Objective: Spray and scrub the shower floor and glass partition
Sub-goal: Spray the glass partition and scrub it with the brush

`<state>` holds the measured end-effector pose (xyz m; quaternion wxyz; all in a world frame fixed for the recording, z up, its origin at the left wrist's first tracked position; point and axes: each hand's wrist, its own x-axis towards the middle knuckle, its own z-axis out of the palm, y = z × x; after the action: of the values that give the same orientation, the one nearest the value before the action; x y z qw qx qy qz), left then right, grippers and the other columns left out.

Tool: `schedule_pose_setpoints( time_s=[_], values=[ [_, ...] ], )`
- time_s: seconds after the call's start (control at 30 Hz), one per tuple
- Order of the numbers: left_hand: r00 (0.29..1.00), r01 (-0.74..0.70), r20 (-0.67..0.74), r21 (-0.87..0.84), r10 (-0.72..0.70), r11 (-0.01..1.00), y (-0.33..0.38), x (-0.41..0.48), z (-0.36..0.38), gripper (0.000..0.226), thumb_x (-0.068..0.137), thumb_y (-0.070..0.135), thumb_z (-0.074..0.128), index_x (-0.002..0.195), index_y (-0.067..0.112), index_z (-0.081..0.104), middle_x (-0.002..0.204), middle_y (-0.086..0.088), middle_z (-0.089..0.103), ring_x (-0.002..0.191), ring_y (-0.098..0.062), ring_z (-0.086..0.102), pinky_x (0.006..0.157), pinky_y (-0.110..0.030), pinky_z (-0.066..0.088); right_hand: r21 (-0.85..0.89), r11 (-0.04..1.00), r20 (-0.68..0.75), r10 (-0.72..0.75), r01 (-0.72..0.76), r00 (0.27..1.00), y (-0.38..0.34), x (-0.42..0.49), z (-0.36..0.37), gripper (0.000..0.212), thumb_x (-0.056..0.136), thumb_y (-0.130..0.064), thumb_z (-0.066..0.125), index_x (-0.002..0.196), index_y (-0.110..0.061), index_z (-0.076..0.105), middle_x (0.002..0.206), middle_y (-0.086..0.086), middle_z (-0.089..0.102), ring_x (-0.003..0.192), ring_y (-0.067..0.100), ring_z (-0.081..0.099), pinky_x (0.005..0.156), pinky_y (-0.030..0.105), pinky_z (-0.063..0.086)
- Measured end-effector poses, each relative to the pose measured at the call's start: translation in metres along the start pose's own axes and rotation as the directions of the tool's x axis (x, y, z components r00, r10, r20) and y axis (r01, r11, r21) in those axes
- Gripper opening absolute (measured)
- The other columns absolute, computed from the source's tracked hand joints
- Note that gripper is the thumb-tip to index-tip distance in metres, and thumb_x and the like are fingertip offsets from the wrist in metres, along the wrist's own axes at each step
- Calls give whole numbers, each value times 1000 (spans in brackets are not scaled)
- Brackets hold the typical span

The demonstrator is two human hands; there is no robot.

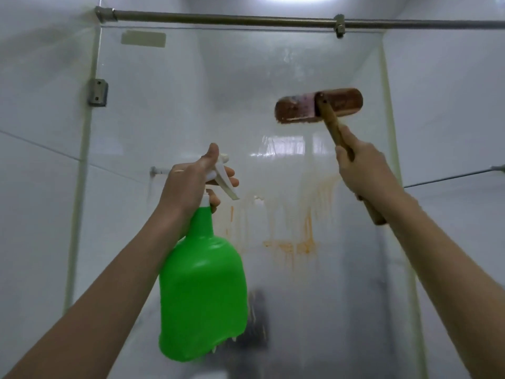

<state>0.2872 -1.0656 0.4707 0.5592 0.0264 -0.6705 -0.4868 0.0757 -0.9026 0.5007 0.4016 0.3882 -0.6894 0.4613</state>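
Left hand (191, 184): grips the green spray bottle (202, 291) by its neck, fingers on the trigger
Right hand (366, 168): holds the brush (318, 105), bristles at the glass partition (191, 110)
Glass: orange streaks (292, 244) between both hands

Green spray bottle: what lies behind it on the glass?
The glass partition stands behind the green spray bottle, with orange streaks showing beside it. A dark blurred shape emerges at its lower right edge; the rest is covered.

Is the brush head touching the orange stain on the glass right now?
Apart. The head view shows the brush head well above the orange stain, with cleaner glass between them.
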Motion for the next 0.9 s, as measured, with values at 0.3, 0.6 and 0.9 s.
schedule_pose_setpoints(
  time_s=[0.3,0.6,0.9],
  values=[
    [991,116,74,-68,-111,991,-21,-24,15,50,95,51,55,89,5,75,83,-14,78,34,-9,42,38,-17,39,71,987,80,140,-146,987,35,-162,27,55,101,-29,39,150,-42,17,64,5,57,52,15,52,43,18,39],
    [989,139,61,-93,-134,986,-42,-49,6,52,95,50,55,80,4,74,86,-16,77,32,-12,42,36,-19,38,95,974,-20,207,-204,978,47,-157,26,54,101,-23,42,150,-37,24,77,13,61,58,18,53,50,27,38],
    [990,136,39,-45,-135,990,-52,-71,-6,46,97,47,54,85,8,74,85,-15,77,32,-12,43,36,-18,37,148,963,20,224,-225,974,23,-149,35,53,103,-29,37,151,-41,16,74,5,57,60,18,53,59,41,51]
  ],
)
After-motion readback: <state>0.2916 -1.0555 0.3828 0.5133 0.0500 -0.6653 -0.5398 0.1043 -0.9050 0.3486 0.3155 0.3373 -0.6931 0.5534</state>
